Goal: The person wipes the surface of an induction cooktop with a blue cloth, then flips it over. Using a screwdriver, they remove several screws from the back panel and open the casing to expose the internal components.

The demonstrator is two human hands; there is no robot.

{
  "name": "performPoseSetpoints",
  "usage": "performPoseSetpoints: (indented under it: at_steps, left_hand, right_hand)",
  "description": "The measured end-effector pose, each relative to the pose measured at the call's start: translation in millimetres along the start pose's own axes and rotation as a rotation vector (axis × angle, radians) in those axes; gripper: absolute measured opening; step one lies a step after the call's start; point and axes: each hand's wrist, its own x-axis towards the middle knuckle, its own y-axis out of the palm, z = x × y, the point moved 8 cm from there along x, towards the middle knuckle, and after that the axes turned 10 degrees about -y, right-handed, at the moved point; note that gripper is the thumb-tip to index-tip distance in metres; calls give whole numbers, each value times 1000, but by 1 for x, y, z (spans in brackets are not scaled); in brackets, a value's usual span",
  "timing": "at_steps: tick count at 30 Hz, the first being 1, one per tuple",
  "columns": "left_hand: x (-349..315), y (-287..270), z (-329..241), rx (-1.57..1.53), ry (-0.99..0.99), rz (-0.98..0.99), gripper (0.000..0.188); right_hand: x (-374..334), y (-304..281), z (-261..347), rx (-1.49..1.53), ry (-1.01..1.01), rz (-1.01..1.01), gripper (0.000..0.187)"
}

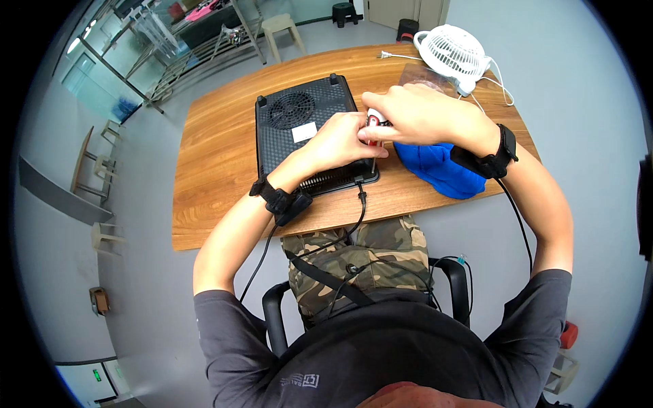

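The right grip (416, 114) curls round a red-and-white tool (373, 121) above a black appliance (280, 146) on the bench (218, 156). The left grip (340, 141) bends beside it, its hold unclear.

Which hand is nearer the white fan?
The right hand, closed on the red-and-white tool; the white fan sits just beyond it. The left hand is farther off, over the black appliance.

A white fan (445, 51) sits on the wooden table (214, 163), a beige stool (277, 24) beyond its far edge.
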Motion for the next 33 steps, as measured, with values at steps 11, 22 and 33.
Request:
performPoseSetpoints:
  at_steps: [11, 22, 33]
  left_hand:
    - [-5, 0, -8, 68, 53, -35, 41]
    - [-2, -6, -11, -4, -40, -13, 40]
    - [2, 33, 25, 338, -62, 144, 20]
  right_hand:
    - [-4, 3, -3, 37, -213, -174, 35]
    - [-2, 2, -20, 85, -100, -244, 42]
    - [-14, -19, -26, 52, -55, -260, 36]
